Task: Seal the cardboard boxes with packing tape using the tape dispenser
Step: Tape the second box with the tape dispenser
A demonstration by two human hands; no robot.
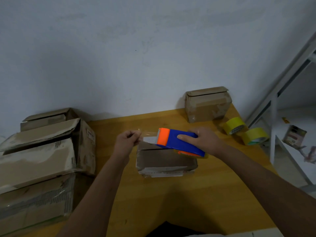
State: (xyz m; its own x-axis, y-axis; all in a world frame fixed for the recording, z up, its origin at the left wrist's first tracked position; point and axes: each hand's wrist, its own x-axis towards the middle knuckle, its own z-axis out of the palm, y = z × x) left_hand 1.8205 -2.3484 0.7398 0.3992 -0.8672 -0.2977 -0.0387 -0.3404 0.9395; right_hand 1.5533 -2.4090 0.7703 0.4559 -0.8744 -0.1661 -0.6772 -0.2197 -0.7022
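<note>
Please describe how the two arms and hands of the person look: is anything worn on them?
Both forearms are bare as far as the picture shows, with no sleeves visible. The left hand and the right hand wear no gloves; no watch, ring or bracelet is visible.

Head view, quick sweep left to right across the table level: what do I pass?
Stacked cardboard boxes → left hand pinching the tape end → blue-and-orange tape dispenser → right hand → yellow tape rolls → white shelf frame.

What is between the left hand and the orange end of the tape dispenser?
In the head view, a short stretch of clear tape spans from the left hand to the tape dispenser, which the right hand holds above the small cardboard box.
</note>
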